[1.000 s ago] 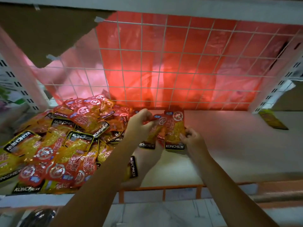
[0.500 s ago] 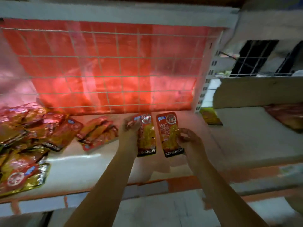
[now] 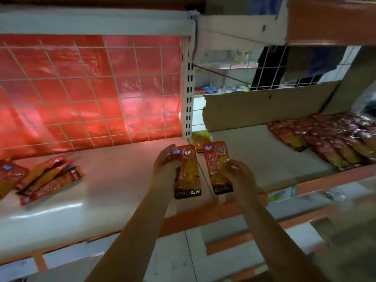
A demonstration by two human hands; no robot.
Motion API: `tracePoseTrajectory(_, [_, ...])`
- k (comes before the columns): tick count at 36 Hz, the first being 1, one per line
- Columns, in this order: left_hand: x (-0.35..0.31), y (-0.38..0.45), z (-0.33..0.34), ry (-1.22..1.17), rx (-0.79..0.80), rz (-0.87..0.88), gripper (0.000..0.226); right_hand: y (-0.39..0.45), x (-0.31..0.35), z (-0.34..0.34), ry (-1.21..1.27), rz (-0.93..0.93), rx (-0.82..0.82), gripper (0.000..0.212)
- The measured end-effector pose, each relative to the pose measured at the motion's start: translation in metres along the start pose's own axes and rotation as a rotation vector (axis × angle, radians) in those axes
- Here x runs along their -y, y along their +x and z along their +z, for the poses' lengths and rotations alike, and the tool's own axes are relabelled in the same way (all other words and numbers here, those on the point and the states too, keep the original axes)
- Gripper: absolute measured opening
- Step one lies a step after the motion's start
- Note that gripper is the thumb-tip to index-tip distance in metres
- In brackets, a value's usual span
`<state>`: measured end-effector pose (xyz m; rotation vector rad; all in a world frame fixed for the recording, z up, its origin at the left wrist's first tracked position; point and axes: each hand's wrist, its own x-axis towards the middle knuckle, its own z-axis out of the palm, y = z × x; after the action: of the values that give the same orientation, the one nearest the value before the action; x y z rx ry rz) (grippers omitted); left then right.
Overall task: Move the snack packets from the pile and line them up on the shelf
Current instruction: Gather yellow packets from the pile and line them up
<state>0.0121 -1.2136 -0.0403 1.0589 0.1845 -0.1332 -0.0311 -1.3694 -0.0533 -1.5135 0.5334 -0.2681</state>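
My left hand (image 3: 163,169) grips a red and yellow snack packet (image 3: 188,176) by its left edge. My right hand (image 3: 238,176) holds a second packet (image 3: 215,161) of the same kind by its right edge. Both packets are upright, side by side, above the seam between two white shelf boards (image 3: 114,180). The edge of the pile (image 3: 46,178) lies at the far left of the shelf. A row of lined-up packets (image 3: 325,143) covers the right shelf's far right part.
A red plastic sheet behind a wire grid (image 3: 91,94) backs the left bay. A white slotted upright (image 3: 189,88) divides the bays, with one loose packet (image 3: 200,139) at its foot. Cardboard (image 3: 264,106) backs the right bay. An orange strip (image 3: 305,184) edges the shelf front.
The view has swung right, so the pile now sits at the far left. Both hands have carried their packets rightward to the seam between the bays, and the lined-up row has come into view.
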Motion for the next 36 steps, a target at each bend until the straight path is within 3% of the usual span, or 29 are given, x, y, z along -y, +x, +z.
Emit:
tracePoseTrajectory(6, [0.029, -0.006, 0.036, 0.022, 0.007, -0.047, 0.052, 0.020, 0.007, -0.046, 0.003, -0.034, -0.012, 0.030])
tracePoseTrajectory(15, [0.093, 0.013, 0.134, 0.072, -0.034, 0.033, 0.050, 0.104, -0.003, -0.161, -0.026, -0.101, 0.006, 0.037])
tracePoseTrajectory(23, [0.161, 0.023, 0.254, 0.046, -0.102, 0.011, 0.051, 0.185, 0.012, -0.260, -0.488, -0.352, 0.077, 0.070])
tracePoseTrajectory(30, [0.187, 0.024, 0.295, 0.089, -0.157, 0.041, 0.054, 0.220, 0.014, -0.273, -0.925, -0.450, 0.245, 0.061])
tracePoseTrajectory(36, [0.191, 0.031, 0.301, 0.142, -0.215, 0.054, 0.055, 0.235, 0.019, -0.272, -1.190, -0.409, 0.326, 0.049])
